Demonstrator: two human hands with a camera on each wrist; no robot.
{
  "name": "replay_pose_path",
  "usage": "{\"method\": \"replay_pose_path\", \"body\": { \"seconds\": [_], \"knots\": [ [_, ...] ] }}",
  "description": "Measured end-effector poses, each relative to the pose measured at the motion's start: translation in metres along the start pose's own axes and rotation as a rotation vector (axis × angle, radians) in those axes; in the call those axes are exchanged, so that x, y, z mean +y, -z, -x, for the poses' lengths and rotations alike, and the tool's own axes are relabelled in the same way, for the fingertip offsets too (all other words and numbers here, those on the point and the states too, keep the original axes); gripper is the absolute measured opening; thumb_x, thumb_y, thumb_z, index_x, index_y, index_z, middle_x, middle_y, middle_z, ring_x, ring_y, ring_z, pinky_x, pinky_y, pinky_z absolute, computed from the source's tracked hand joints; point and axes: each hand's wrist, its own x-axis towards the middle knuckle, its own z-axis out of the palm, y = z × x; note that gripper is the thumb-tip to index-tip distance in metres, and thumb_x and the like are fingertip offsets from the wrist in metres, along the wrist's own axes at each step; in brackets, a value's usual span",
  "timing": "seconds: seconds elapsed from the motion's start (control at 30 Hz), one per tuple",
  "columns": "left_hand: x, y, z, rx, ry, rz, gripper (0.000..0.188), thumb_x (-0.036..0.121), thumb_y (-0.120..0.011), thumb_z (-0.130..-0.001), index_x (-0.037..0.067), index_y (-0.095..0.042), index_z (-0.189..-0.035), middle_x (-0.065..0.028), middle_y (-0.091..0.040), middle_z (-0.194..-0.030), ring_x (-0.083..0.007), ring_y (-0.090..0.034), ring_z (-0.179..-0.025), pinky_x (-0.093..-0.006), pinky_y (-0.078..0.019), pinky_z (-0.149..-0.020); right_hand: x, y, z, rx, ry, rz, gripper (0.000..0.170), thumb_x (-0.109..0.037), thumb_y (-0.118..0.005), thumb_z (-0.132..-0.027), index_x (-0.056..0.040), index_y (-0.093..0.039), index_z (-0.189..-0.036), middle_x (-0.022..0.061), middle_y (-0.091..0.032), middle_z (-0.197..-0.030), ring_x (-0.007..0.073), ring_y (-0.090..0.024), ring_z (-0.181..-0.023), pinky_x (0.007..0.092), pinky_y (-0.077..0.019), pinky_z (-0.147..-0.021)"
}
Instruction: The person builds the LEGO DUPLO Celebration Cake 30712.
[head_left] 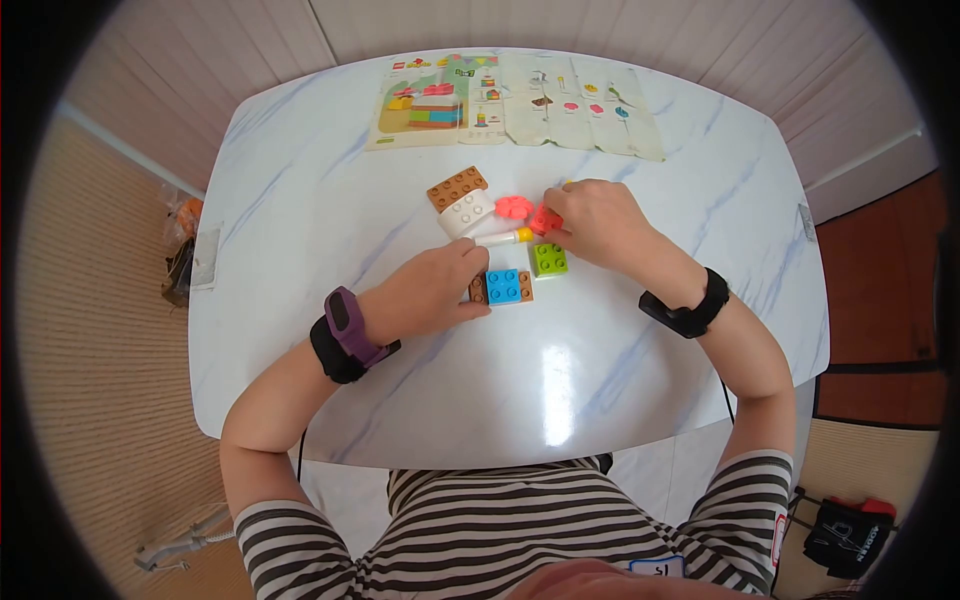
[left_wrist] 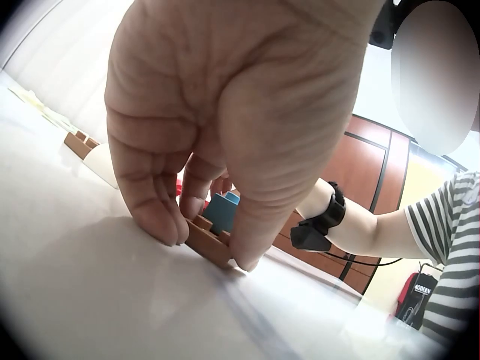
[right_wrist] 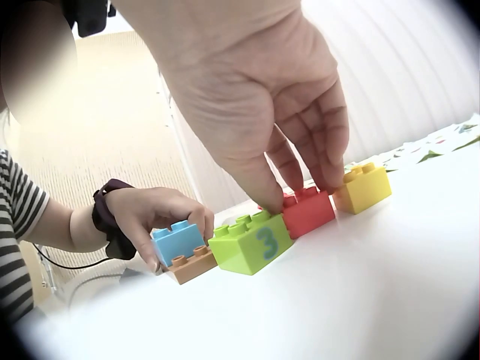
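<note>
The head view looks down over the worktop [head_left: 330,190] from its near edge, while close, low left and right wrist views face its right and left edges respectively, sharing the blue brick [head_left: 503,286].

The person's left forearm [head_left: 280,395] slants toward two o'clock, the right forearm [head_left: 745,350] between ten and eleven. The left hand [head_left: 425,287] grips, fingers [left_wrist: 150,206] bent downward opposite the thumb [left_wrist: 262,214]; the right hand [head_left: 607,222], at the left's two o'clock, pinches from above.
</note>
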Motion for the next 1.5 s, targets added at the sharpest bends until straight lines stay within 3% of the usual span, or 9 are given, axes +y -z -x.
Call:
{"method": "replay_pose_path", "body": {
  "seconds": [0.23,0.43,0.63,0.73,0.93,1.5],
  "knots": [
    [0.002,0.001,0.0,-0.008,0.005,-0.007,0.037,0.018,-0.074,-0.072,0.002,-0.045,-0.092,-0.0148,-0.05,-0.089,-0.032,-0.056,-0.08,-0.0389,-0.0464,-0.069,-0.001,0.001,-0.001,0.009,-0.019,0.011,0.024,-0.029,-0.07,-0.077,-0.0065,-0.06,-0.076,0.0111,-0.063,-0.069,0.0284,-0.063,-0.065,0.0378,-0.0493,-0.057],
    [0.0,0.002,0.001,0.013,-0.046,-0.065,0.038,0.016,-0.075,-0.073,0.002,-0.051,-0.099,-0.0131,-0.053,-0.09,-0.0265,-0.058,-0.076,-0.0355,-0.0491,-0.067,-0.004,0.022,0.003,0.055,-0.036,-0.053,0.02,-0.018,-0.071,-0.072,-0.0049,-0.06,-0.083,0.0103,-0.062,-0.068,0.028,-0.061,-0.066,0.0378,-0.0478,-0.057],
    [0.007,0.019,0.001,0.136,-0.014,-0.002,0.044,0.019,-0.074,-0.075,0.002,-0.052,-0.109,-0.0122,-0.056,-0.094,-0.0236,-0.059,-0.078,-0.0334,-0.0494,-0.069,-0.025,0.03,0.017,0.12,0.14,-0.159,0.021,-0.016,-0.072,-0.071,-0.0063,-0.06,-0.084,0.0084,-0.062,-0.073,0.0271,-0.061,-0.067,0.037,-0.0482,-0.057],
    [0.013,0.022,-0.002,0.202,-0.052,0.068,0.041,0.019,-0.073,-0.076,0.003,-0.054,-0.108,-0.0112,-0.057,-0.092,-0.0223,-0.059,-0.076,-0.033,-0.0491,-0.068,-0.035,0.026,0.02,0.076,0.224,-0.186,0.022,-0.015,-0.072,-0.07,-0.0072,-0.059,-0.086,0.0072,-0.062,-0.076,0.0265,-0.061,-0.069,0.037,-0.0483,-0.057],
    [0.019,0.021,0.001,0.153,-0.07,0.042,0.036,0.019,-0.072,-0.077,0.003,-0.055,-0.104,-0.0108,-0.058,-0.09,-0.0231,-0.058,-0.074,-0.0332,-0.0489,-0.068,-0.046,0.025,0.019,0.064,0.277,-0.263,0.016,-0.01,-0.069,-0.068,-0.0031,-0.058,-0.078,0.0097,-0.06,-0.068,0.0273,-0.061,-0.067,0.0377,-0.0481,-0.057],
    [0.011,0.014,0.004,0.163,-0.112,0.045,0.031,0.017,-0.071,-0.077,0.002,-0.055,-0.098,-0.0128,-0.057,-0.088,-0.0267,-0.059,-0.076,-0.0348,-0.0489,-0.067,-0.049,0.023,0.018,0.023,0.288,-0.26,0.017,-0.011,-0.07,-0.069,-0.0049,-0.057,-0.077,0.0086,-0.06,-0.069,0.0278,-0.06,-0.068,0.0384,-0.0467,-0.056]
  ]
}}
